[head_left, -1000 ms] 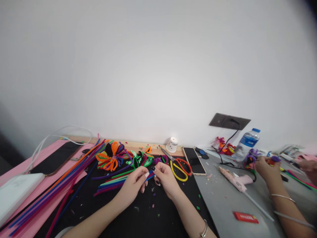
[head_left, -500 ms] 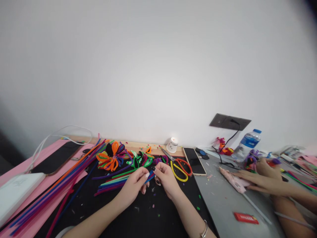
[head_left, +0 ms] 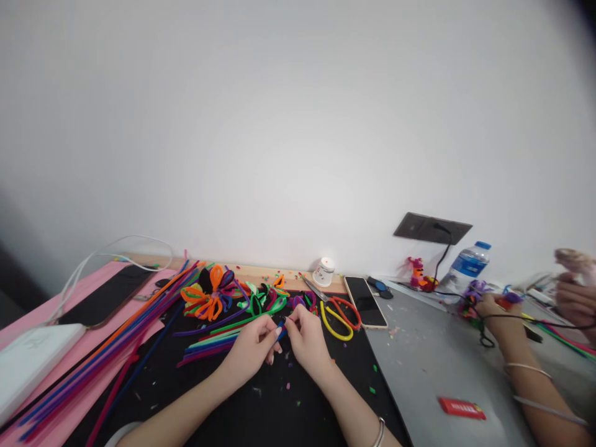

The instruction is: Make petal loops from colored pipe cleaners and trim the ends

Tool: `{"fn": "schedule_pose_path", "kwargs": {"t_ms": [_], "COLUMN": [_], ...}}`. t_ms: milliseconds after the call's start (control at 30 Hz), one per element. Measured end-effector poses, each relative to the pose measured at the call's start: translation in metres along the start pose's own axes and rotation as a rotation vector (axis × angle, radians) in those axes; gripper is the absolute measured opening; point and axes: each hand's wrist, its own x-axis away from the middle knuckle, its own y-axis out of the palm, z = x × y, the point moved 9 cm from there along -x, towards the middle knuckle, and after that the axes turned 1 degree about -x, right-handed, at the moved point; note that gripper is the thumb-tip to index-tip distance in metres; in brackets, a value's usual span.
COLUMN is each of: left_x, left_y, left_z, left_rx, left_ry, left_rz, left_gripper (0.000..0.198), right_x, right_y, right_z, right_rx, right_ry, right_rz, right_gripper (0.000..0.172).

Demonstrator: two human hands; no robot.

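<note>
My left hand and right hand pinching a blue pipe cleaner between fingertips, yellow-and-red scissors just right of them, pipe-cleaner flowers beyond my left hand.

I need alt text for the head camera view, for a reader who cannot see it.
Two hands, left hand and right hand, pinch a blue pipe cleaner between them over a black mat. Loose pipe cleaners, scissors and a phone lie around; another person's hand works at the right.
</note>
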Motion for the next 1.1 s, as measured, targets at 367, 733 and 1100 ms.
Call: {"fn": "schedule_pose_path", "kwargs": {"t_ms": [367,733,1100], "left_x": [0.0,-0.001,0.0], "left_y": [0.009,-0.001,-0.005], "left_z": [-0.008,-0.013,-0.008], "left_rx": [-0.026,-0.065,-0.172], "left_ry": [-0.029,-0.052,0.005], "left_rz": [-0.105,-0.007,-0.023], "left_gripper": [0.033,0.035,0.035], "right_x": [0.0,0.0,0.001], "right_y": [0.006,0.009,0.009], "right_z": [0.009,-0.008,-0.006], "right_rx": [-0.217,0.01,-0.031], "right_ry": [0.089,-0.057,-0.032], "right_rz": [-0.051,-0.086,-0.081], "right_gripper": [0.016,0.026,0.031]}}
